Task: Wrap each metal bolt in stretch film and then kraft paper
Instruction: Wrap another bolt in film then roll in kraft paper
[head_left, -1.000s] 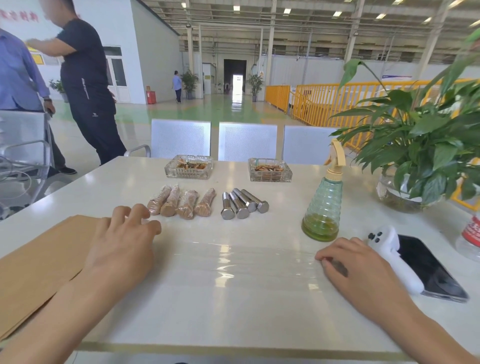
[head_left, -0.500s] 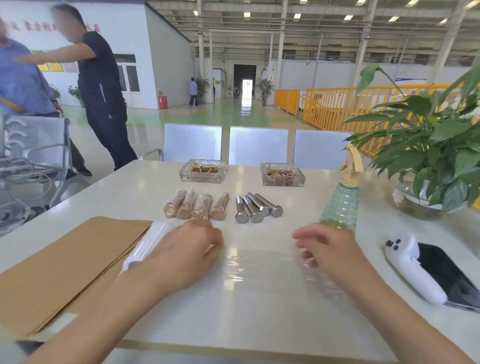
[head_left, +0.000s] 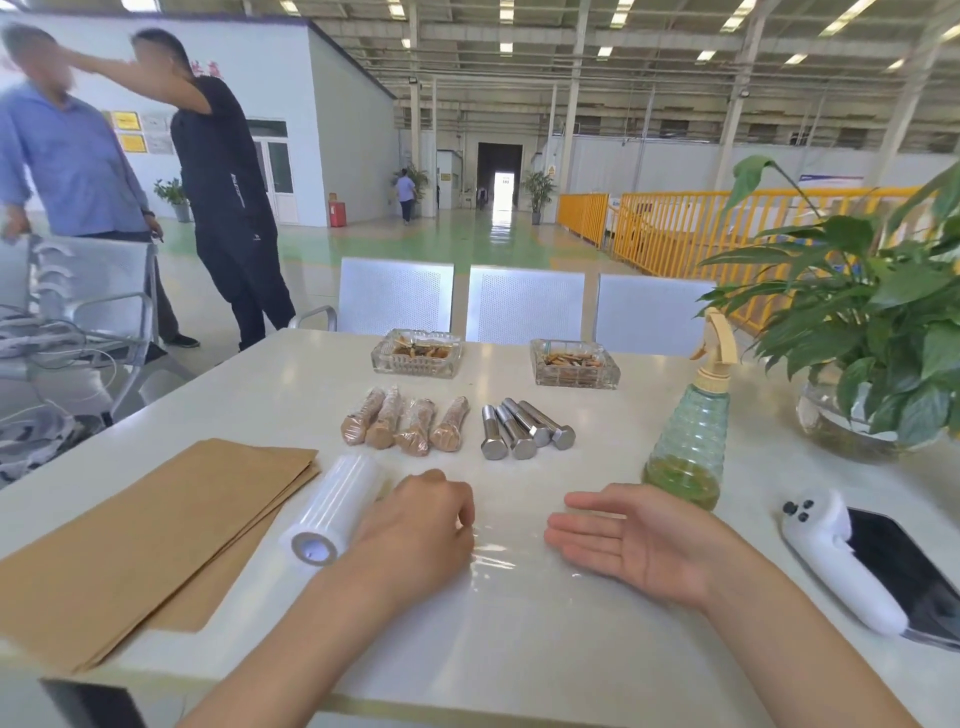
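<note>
Several bare steel bolts (head_left: 524, 428) lie side by side at mid-table. Left of them lie several bolts wrapped in kraft paper and film (head_left: 405, 426). A roll of clear stretch film (head_left: 332, 506) lies in front of them, with a loose sheet of film (head_left: 493, 558) spread to its right on the table. My left hand (head_left: 415, 530) rests palm down on that sheet, right beside the roll, fingers bent onto the film. My right hand (head_left: 639, 540) hovers at the sheet's right end, palm turned inward, fingers straight, holding nothing. A stack of kraft paper sheets (head_left: 140, 540) lies at the left.
A green spray bottle (head_left: 688, 447) stands right of the bolts. A white controller (head_left: 841, 561) and a dark phone (head_left: 914, 582) lie at the right edge, a potted plant (head_left: 872, 332) behind them. Two glass ashtrays (head_left: 415, 353) sit at the back. Two people stand far left.
Both hands have come together toward the middle of the film. The film roll now shows left of my left hand. My right hand has lifted off the film and opened.
</note>
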